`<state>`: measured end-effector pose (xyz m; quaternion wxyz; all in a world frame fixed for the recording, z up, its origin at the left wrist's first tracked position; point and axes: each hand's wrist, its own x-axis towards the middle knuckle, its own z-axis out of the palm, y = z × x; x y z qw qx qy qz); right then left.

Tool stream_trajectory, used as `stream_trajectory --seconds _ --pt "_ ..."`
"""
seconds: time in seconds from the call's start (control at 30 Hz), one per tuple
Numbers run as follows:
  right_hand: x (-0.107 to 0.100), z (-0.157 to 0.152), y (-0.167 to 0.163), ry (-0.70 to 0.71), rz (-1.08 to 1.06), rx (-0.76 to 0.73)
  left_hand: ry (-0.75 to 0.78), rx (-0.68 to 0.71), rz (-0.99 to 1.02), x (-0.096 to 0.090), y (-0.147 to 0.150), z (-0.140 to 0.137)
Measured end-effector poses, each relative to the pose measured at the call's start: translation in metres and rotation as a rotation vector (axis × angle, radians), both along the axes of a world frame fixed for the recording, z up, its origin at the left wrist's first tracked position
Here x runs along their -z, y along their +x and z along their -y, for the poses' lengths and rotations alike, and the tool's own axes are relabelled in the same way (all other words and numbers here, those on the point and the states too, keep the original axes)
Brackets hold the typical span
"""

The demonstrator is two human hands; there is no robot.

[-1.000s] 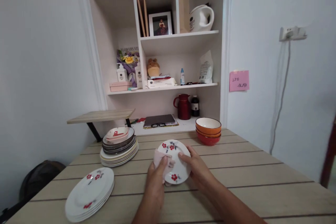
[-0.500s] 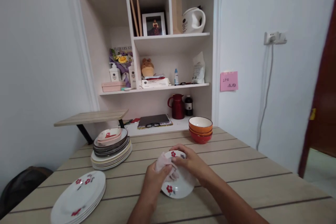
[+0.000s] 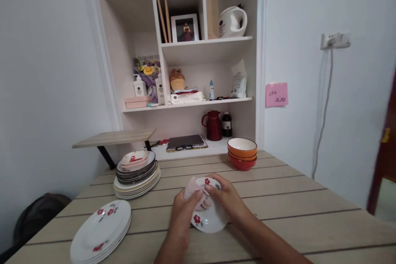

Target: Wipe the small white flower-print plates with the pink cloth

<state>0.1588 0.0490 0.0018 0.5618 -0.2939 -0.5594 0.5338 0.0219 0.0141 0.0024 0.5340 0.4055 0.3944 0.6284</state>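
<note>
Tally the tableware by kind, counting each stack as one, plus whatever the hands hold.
Plate stacks: 2
Bowl stack: 1
Held plate: 1
Pink cloth: 1
Total: 5

White shelving (image 3: 207,43) beyond my desk (image 3: 293,214)

Pale walls (image 3: 297,20) flank the shelves. To my left, a raised wooden ledge (image 3: 114,138) on black legs; to my right, a socket (image 3: 335,41) and, farther off, a reddish-brown door frame (image 3: 379,165).
</note>
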Motion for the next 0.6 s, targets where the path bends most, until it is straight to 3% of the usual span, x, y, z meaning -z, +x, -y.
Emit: stream_trajectory --seconds 0.27,0.5,0.6 --pt "-0.005 0.011 -0.012 -0.201 -0.246 0.083 -0.065 -0.027 0.173 0.006 0.001 -0.005" --pt "-0.002 0.009 -0.015 -0.285 -0.393 0.155 -0.096 -0.028 0.274 0.004 0.007 -0.004" --pt "-0.001 0.005 -0.013 -0.281 -0.384 0.091 -0.095 -0.047 0.293 0.007 0.008 -0.003"
